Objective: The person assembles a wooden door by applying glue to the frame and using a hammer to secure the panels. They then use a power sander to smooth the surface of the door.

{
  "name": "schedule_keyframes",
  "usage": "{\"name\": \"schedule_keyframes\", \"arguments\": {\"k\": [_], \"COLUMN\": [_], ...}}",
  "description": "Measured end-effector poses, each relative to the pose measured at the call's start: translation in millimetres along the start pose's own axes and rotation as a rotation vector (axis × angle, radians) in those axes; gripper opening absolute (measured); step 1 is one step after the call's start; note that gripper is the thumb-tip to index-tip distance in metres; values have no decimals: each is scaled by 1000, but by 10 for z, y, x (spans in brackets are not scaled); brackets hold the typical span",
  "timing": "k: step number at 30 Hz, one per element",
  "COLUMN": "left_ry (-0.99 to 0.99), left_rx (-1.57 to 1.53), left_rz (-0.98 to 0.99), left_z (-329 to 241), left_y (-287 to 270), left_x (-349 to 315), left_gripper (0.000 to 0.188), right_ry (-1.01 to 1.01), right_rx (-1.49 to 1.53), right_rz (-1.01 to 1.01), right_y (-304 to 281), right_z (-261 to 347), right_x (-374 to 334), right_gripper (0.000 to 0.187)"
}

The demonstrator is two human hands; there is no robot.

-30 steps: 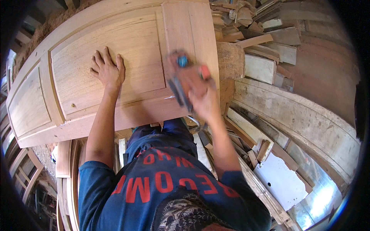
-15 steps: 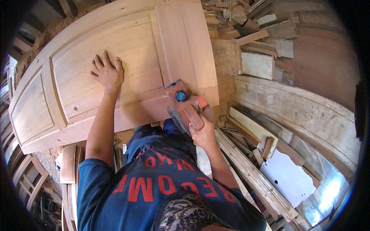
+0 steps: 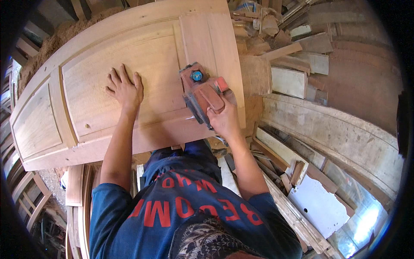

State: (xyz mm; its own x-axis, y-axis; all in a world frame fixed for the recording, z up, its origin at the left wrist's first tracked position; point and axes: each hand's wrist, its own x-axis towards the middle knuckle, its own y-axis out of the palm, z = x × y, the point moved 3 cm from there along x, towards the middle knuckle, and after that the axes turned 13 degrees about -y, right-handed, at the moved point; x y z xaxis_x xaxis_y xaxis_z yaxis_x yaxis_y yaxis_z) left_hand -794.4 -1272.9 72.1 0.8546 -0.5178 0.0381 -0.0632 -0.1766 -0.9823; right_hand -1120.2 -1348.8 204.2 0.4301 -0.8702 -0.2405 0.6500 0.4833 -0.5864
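A pale wooden panelled door (image 3: 116, 56) lies flat before me, with raised rectangular fields framed by grooves. My left hand (image 3: 126, 90) rests on its large middle field, fingers spread, holding nothing. In my right hand (image 3: 225, 121) is the rear handle of a dusty reddish electric planer (image 3: 199, 91) with a blue front knob. The planer sits over the door's right part, across the frame near the panel's corner. Its sole is hidden beneath the body.
Wood offcuts (image 3: 293, 60) are heaped at the far right. Long boards (image 3: 327, 125) and a broken white sheet (image 3: 319, 203) lie to my right. Sawdust (image 3: 47, 56) is piled beyond the door's far left edge. Stacked wooden pieces (image 3: 75, 190) stand at the near left.
My right hand has pushed the electric planer away from me, from the door's near edge further onto the door. My left hand stays spread on the panel. The view has shifted slightly.
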Motion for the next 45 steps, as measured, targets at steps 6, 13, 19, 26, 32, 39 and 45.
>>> {"name": "schedule_keyframes", "arguments": {"k": [6,13,19,26,32,39,45], "left_ry": [-1,-14,-3,-17,-31,-39,-64], "left_rx": [-5,-21,-11,-12,-18,-20,-204], "left_rz": [16,33,27,43,57,109,118], "left_z": [-16,-15,-37,-28,20,43,170], "left_y": [-26,-34,-43,-47,-5,23,-80], "left_x": [-16,3,2,5,-1,39,2], "left_gripper": [70,69,70,69,70,71,72], "right_ry": [-73,-158,-280,-320,-303,-357,-154], "right_rx": [-9,62,-173,-239,-200,-152,152], "right_rz": [-11,-58,-116,-95,-142,-15,-12], "right_y": [-28,-38,35,94,201,-35,-178], "right_z": [98,283,143,275,297,643,345], "right_x": [587,1247,1985,2619,3237,3082,1162], "right_gripper": [39,37,36,36,26,44,40]}}
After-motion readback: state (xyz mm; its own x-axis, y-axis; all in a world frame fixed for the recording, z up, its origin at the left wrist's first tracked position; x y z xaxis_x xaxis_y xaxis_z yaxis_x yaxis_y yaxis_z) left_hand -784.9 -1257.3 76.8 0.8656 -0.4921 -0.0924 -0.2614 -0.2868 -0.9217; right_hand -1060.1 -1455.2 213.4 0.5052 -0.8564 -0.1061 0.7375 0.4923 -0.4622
